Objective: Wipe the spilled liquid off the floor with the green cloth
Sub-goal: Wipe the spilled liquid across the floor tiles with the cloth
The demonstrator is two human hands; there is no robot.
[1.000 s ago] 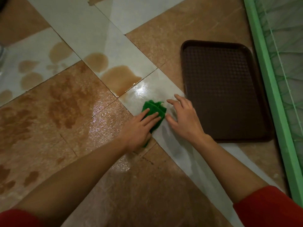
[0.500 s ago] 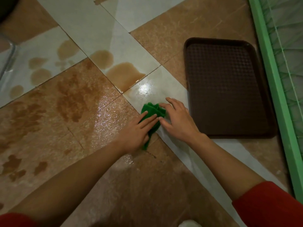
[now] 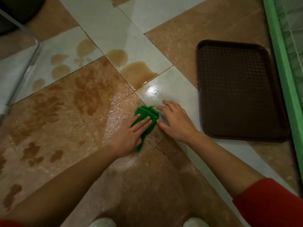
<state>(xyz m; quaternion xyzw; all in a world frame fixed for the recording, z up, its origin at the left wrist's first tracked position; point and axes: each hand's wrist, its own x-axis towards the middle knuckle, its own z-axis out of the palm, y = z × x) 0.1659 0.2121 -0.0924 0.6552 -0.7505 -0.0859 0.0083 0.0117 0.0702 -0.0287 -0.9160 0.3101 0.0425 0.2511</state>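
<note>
Left hand (image 3: 131, 133): laid flat, fingers extended, on the green cloth (image 3: 147, 114).
Right hand (image 3: 176, 119): grip released, fingertips touching the cloth's edge.
Spilled liquid (image 3: 137, 72): unwiped beyond.

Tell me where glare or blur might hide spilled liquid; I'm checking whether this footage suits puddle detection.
Head view: a bright glare spot on the pale tile beyond the green cloth washes out the wet sheen; the brown puddle stays readable; the lower floor lies in shadow; the right hand looks slightly soft.
</note>
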